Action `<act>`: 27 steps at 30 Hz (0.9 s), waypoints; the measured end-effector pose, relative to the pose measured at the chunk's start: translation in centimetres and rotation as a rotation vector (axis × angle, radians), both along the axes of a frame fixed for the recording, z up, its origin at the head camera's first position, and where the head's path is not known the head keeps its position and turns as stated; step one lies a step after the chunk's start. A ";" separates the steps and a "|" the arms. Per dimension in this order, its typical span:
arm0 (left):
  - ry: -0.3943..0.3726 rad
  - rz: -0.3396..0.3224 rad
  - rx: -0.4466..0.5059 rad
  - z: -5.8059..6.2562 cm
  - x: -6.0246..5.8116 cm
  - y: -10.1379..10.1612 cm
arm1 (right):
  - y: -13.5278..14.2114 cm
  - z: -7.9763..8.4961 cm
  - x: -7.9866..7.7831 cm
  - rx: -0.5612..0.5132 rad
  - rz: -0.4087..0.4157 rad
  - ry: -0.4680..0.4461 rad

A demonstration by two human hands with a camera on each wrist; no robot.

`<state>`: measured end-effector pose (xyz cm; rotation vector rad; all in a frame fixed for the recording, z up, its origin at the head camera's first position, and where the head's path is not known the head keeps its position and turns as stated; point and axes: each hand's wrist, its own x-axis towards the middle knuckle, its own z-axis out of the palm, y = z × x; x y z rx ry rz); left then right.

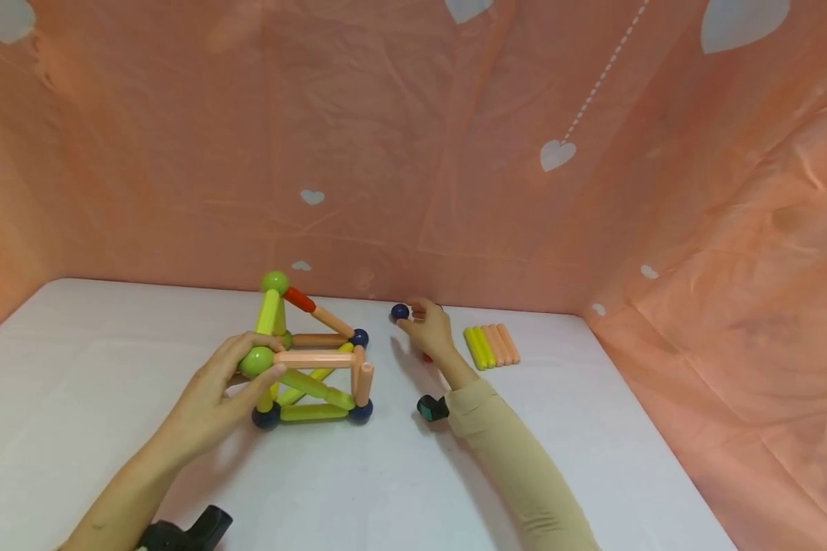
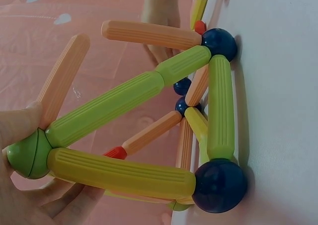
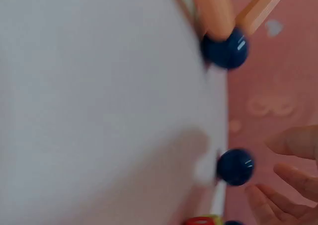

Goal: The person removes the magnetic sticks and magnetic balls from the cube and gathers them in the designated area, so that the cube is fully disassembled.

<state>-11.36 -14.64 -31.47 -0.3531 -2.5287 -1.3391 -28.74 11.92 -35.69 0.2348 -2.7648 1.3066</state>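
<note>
My left hand [image 1: 210,394] holds a green ball [image 1: 256,363] at an upper corner of a frame built from rods and balls. An orange rod [image 1: 313,359] and green rods run out from that ball. Dark blue balls [image 2: 220,186] form lower corners on the table. A second green ball [image 1: 276,282] tops the far side, where a red rod [image 1: 299,299] slopes down. My right hand [image 1: 433,333] is beside a loose dark blue ball [image 3: 235,167] near the table's back edge. In the right wrist view its fingers are spread, apart from the ball.
Right of my right hand lie yellow rods [image 1: 478,348] and orange rods [image 1: 501,344] in a row. A red piece [image 1: 427,357] is partly hidden under that hand. The white table [image 1: 358,490] meets a pink cloth [image 1: 386,153] with hearts behind it.
</note>
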 end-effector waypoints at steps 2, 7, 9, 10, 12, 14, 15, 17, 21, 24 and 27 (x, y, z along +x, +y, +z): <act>0.000 0.000 0.000 0.0 0.0 0.0 | 0.3 0.5 1.3 -0.044 0.045 0.000; 0.004 0.002 -0.004 -0.1 0.0 -0.1 | 0.5 1.9 5.4 -0.167 0.240 -0.021; 0.010 0.002 -0.003 -0.1 0.0 -0.3 | 0.6 1.9 6.6 -0.220 0.334 -0.044; 0.013 0.001 -0.001 -0.1 0.0 -0.3 | 0.6 1.8 7.1 -0.241 0.381 -0.051; 0.024 -0.004 0.005 -0.1 -0.1 -0.3 | 0.8 1.1 7.6 -0.275 0.469 -0.063; 0.027 -0.007 0.005 -0.1 -0.1 -0.4 | 0.8 0.7 8.3 -0.283 0.529 -0.084; 0.027 -0.008 0.003 -0.1 -0.1 -0.4 | 0.7 0.5 8.6 -0.285 0.551 -0.097; 0.025 -0.008 -0.002 -0.1 -0.2 -0.4 | 0.6 0.3 9.2 -0.280 0.580 -0.121; 0.017 -0.007 -0.009 -0.2 -0.2 -0.3 | 0.1 -0.1 10.0 -0.235 0.564 -0.156; 0.013 -0.008 -0.008 -0.2 -0.2 -0.2 | -0.3 -0.4 10.4 -0.170 0.538 -0.131; 0.004 -0.006 -0.013 -0.2 -0.2 -0.2 | -0.7 -0.6 10.6 -0.102 0.519 -0.076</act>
